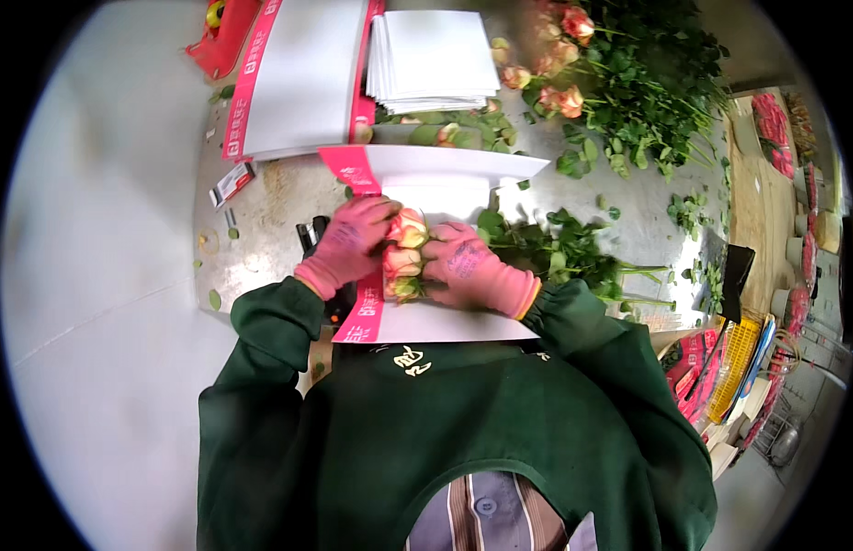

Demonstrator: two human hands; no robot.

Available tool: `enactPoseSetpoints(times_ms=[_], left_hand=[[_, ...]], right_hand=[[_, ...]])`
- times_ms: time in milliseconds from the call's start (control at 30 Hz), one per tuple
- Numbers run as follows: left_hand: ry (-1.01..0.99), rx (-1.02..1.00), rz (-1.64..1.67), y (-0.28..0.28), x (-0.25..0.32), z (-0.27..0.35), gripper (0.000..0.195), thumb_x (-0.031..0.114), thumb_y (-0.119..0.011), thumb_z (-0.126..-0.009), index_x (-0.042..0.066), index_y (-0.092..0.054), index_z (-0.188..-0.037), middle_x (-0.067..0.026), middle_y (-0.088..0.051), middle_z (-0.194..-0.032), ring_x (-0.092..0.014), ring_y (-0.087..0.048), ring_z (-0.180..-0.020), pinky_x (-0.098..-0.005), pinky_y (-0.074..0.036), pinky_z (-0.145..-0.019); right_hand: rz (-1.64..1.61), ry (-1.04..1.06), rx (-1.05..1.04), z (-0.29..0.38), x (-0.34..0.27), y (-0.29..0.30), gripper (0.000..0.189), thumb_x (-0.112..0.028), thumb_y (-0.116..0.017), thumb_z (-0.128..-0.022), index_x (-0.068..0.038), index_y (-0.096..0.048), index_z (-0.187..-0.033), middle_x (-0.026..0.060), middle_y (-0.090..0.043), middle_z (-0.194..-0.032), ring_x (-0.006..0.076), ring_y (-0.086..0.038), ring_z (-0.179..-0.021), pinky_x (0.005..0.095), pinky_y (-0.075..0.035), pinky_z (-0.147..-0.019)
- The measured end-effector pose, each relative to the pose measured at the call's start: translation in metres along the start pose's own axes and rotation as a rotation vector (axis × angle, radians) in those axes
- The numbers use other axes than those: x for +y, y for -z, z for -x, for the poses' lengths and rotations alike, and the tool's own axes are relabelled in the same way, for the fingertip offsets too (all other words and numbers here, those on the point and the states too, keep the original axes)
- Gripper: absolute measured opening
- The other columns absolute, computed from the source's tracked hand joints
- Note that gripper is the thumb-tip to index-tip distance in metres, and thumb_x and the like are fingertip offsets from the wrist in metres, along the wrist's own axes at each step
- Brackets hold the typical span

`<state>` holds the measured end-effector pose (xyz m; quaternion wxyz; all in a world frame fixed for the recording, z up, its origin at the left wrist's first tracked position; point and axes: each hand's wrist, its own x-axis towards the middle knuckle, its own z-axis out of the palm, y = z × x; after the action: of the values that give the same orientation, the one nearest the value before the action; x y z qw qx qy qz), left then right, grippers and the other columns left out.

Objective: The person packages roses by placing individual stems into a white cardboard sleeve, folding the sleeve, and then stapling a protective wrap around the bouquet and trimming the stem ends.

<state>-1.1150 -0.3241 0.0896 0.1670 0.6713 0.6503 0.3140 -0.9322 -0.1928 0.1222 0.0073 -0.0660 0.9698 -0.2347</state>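
Observation:
Several pink-and-cream roses point(403, 262) lie with their heads stacked in a column on a white wrapping sheet point(436, 187) with a pink printed border. My left hand point(354, 236), in a pink glove, touches the upper rose head from the left, over the border; its fingertips are partly hidden. From the right, my right hand point(465, 265), also gloved in pink, curls its fingers against the roses just behind the heads. Leafy stems point(571, 251) run out to the right beneath and past that hand. The sheet's far and near flaps stand raised.
Beyond the sheet are a pink-bordered stack of wrapping sheets point(302, 76), a pile of white sheets point(436, 58) and loose roses with dense foliage point(647, 82). A red tape dispenser point(226, 41) and a small box point(232, 184) lie left on the metal table point(275, 241). A black object point(736, 282) edges the right.

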Motion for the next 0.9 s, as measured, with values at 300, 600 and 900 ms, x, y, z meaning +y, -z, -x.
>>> enactPoseSetpoints(times_ms=[300,600,900], left_hand=[[0.006,0.027,0.142,0.007,0.02,0.012,0.058,0.02,-0.075,-0.062,0.011,-0.059,-0.116,-0.009,-0.059,-0.11,-0.029,-0.056,-0.098,-0.0363,-0.045,-0.085],[0.076,-0.094,0.028,0.0,0.02,0.02,0.059,0.025,-0.077,-0.056,0.013,-0.059,-0.112,-0.0057,-0.058,-0.107,-0.027,-0.053,-0.098,-0.0383,-0.043,-0.086],[0.268,-0.229,-0.003,0.009,0.037,0.012,0.057,0.03,-0.073,-0.061,0.013,-0.057,-0.113,-0.0078,-0.052,-0.116,-0.029,-0.047,-0.111,-0.0429,-0.036,-0.094]], right_hand=[[0.055,0.064,-0.382,-0.018,0.0,-0.005,0.025,-0.041,-0.057,-0.076,-0.019,-0.069,-0.078,0.002,-0.058,-0.091,0.0255,-0.048,-0.102,0.0448,-0.031,-0.098],[-0.009,0.008,0.165,-0.005,-0.017,0.061,0.029,-0.024,-0.07,-0.065,-0.01,-0.063,-0.09,0.0088,-0.056,-0.102,0.0317,-0.054,-0.099,0.0447,-0.042,-0.087],[-0.364,-0.487,0.32,0.016,0.142,0.139,0.027,-0.029,-0.057,-0.089,-0.008,-0.065,-0.105,0.009,-0.066,-0.095,0.0176,-0.061,-0.084,0.0299,-0.049,-0.076]])
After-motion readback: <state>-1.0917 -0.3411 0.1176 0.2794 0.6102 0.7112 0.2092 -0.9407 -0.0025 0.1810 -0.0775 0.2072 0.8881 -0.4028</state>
